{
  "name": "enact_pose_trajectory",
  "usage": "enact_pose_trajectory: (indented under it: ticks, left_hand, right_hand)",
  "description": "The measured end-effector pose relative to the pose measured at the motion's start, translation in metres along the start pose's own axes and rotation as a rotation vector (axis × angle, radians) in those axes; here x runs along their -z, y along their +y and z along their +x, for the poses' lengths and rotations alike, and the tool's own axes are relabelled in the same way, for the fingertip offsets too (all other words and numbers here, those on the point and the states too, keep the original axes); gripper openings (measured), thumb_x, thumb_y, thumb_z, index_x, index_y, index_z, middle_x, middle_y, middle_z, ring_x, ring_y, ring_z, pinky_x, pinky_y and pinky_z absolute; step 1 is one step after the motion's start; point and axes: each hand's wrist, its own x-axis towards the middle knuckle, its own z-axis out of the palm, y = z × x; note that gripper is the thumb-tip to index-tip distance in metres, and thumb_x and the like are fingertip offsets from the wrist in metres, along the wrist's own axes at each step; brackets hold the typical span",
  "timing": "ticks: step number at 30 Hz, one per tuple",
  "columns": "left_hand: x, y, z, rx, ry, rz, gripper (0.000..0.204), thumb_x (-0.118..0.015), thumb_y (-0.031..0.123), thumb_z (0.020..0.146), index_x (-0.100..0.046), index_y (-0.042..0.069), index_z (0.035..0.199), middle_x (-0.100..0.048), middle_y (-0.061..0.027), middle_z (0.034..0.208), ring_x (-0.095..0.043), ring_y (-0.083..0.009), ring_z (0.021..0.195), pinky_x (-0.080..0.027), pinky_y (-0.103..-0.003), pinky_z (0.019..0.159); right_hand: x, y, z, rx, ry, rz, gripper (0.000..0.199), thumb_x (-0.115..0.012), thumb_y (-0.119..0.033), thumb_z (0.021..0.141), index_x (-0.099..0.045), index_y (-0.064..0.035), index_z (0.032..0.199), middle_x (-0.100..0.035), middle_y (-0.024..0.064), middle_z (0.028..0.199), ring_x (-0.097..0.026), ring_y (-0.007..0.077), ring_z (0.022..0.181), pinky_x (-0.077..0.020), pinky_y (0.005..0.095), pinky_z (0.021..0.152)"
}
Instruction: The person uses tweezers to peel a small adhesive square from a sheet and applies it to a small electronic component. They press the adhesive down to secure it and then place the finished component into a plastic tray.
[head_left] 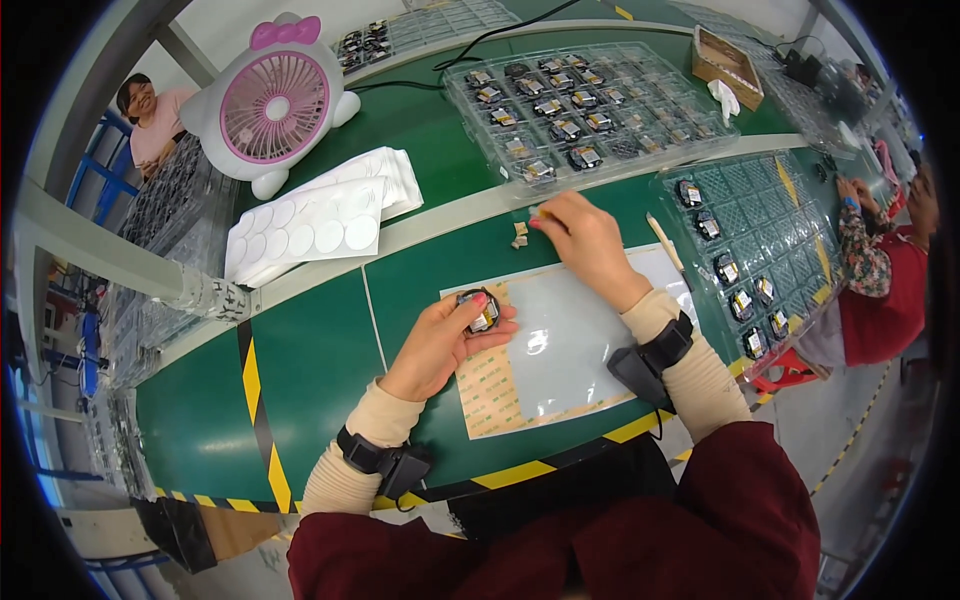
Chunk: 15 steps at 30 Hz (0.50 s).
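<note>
My left hand (440, 340) is closed round a small round black electronic module (487, 313) with a pale, yellow-edged label on top. It holds the module above the left part of a sheet (570, 350) with a tan printed border and a grey, glossy middle. Farther off, my right hand (590, 245) has thumb and fingers pinched together; what sits between the tips is too small to name. Just beside those fingertips, a few small tan pieces (520, 236) lie on the green table. A thin pale stick-like tool (664, 241) rests right of my right hand.
At the back stands a clear tray (640, 105) of similar modules; another clear tray (752, 232) lies at right. White sheets of round stickers (300, 232) and a pink-white fan (275, 108) are at left. A wooden box (725, 67) stands behind. A co-worker (890, 290) sits at right.
</note>
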Motion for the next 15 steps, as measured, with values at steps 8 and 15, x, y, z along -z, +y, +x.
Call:
enact_pose_trajectory:
  ticks: [8, 15]
  left_hand:
    - [0.0, 0.0, 0.001, 0.031, 0.007, -0.009, 0.031, -0.04, 0.016, 0.094, -0.043, -0.006, 0.116, -0.056, -0.0192, 0.107, -0.06, -0.024, 0.094, -0.05, -0.033, 0.086]
    - [-0.002, 0.0, 0.0, 0.041, 0.026, 0.005, 0.031, -0.041, 0.015, 0.094, -0.043, -0.006, 0.116, -0.056, -0.0188, 0.107, -0.06, -0.0241, 0.094, -0.05, -0.033, 0.085]
  right_hand:
    - [-0.009, -0.001, -0.002, 0.088, -0.104, 0.029, 0.01, -0.059, -0.011, 0.08, -0.063, -0.0063, 0.087, -0.057, 0.006, 0.083, -0.058, 0.0276, 0.071, -0.0457, 0.035, 0.061]
    - [-0.015, 0.004, 0.002, 0.062, -0.132, -0.041, 0.011, -0.057, -0.011, 0.08, -0.063, -0.0074, 0.09, -0.057, 0.0052, 0.084, -0.058, 0.0269, 0.072, -0.0458, 0.0349, 0.062]
